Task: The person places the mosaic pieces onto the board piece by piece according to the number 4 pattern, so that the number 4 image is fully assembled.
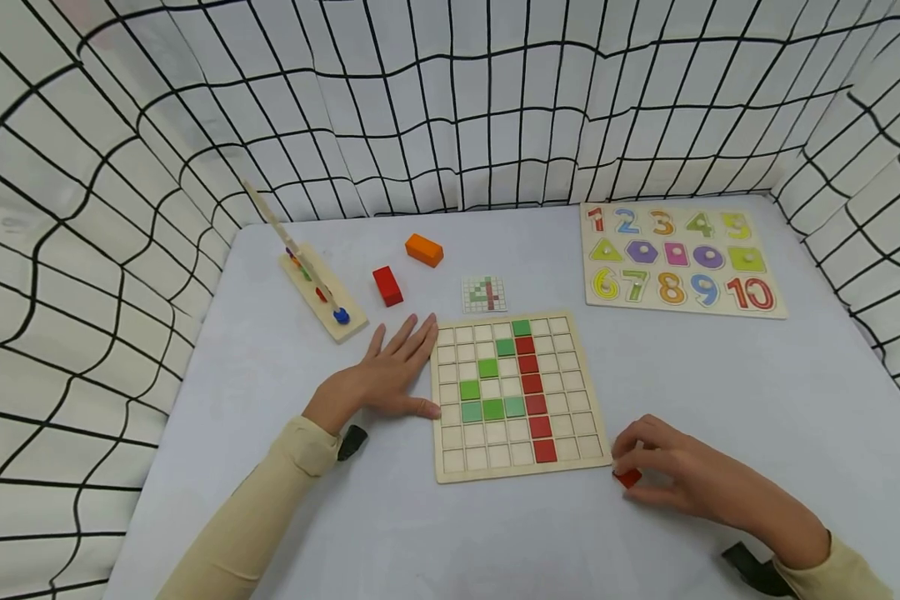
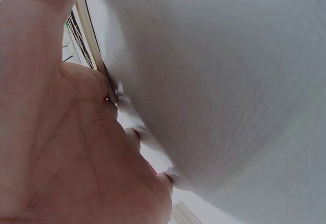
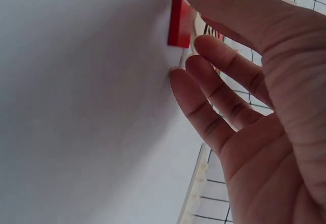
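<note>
My left hand (image 1: 390, 375) lies spread on the table at the left edge of a wooden grid board (image 1: 450, 477), its fingertips and thumb right at the frame. On the board, red square tiles (image 1: 531, 383) form a column, with several green tiles (image 1: 492, 409) to its left. By the board's lower right corner, my right hand (image 1: 675, 467) pinches a red tile (image 1: 628, 477) between thumb and fingertips, close over the table. In the right wrist view, this red tile (image 3: 179, 23) shows beneath the thumb tip. The left wrist view shows mostly palm and white cloth.
A small pattern card (image 1: 484, 294) lies behind the board. A red block (image 1: 387, 286) and an orange block (image 1: 423, 250) sit to its left, near a wooden stand with colored pieces (image 1: 337, 329). A number puzzle (image 1: 682, 258) is at back right. Black netting (image 1: 457, 108) surrounds the table.
</note>
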`<state>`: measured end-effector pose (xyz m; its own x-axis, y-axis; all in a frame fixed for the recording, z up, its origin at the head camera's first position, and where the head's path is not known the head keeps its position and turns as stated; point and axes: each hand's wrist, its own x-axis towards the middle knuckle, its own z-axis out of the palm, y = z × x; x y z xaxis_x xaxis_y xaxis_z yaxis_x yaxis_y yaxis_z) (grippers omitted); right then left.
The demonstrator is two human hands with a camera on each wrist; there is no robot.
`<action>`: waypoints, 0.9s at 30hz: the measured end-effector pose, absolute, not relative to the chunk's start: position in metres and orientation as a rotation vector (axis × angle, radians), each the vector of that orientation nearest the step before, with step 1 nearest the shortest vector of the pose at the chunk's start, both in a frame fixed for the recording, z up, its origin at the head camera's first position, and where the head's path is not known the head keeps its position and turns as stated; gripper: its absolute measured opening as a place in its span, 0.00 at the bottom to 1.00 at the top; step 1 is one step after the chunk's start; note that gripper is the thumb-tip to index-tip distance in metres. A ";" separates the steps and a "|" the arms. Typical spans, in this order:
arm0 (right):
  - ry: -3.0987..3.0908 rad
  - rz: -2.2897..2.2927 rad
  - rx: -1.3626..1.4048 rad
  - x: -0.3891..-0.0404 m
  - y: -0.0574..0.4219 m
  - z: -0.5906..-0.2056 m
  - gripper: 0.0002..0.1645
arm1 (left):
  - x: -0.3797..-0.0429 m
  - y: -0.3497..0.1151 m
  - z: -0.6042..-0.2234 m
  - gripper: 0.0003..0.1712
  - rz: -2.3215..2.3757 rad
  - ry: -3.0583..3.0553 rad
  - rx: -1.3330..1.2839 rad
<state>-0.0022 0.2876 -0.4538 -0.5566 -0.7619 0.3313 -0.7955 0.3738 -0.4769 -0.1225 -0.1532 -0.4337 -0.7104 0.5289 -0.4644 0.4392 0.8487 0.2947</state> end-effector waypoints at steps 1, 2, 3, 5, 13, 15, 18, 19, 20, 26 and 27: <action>-2.564 0.936 1.454 -0.001 0.289 -0.454 0.20 | -0.123 -0.153 -0.434 0.76 0.225 2.473 0.703; -2.573 0.936 1.458 0.000 0.291 -0.455 0.21 | -0.123 -0.154 -0.434 0.76 0.231 2.471 0.700; -2.581 0.935 1.465 0.001 0.292 -0.455 0.21 | -0.123 -0.154 -0.434 0.76 0.233 2.470 0.698; -2.588 0.939 1.481 0.001 0.293 -0.456 0.22 | -0.123 -0.154 -0.434 0.76 0.240 2.472 0.696; -2.531 0.983 1.506 0.000 0.293 -0.461 0.17 | -0.123 -0.155 -0.438 0.77 0.275 2.467 0.694; -2.534 0.991 1.503 0.001 0.294 -0.461 0.16 | -0.124 -0.156 -0.440 0.78 0.276 2.472 0.700; -2.553 0.974 1.487 0.002 0.294 -0.460 0.12 | -0.126 -0.156 -0.447 0.77 0.261 2.483 0.695; -2.551 0.973 1.483 0.002 0.294 -0.459 0.12 | -0.126 -0.156 -0.448 0.77 0.249 2.484 0.691; -2.556 0.974 1.477 0.002 0.294 -0.458 0.11 | -0.126 -0.156 -0.448 0.77 0.242 2.487 0.689; -2.540 0.945 1.450 -0.005 0.293 -0.453 0.06 | -0.127 -0.156 -0.449 0.77 0.241 2.485 0.688; -2.536 0.938 1.449 -0.007 0.293 -0.453 0.06 | -0.127 -0.157 -0.450 0.77 0.245 2.484 0.687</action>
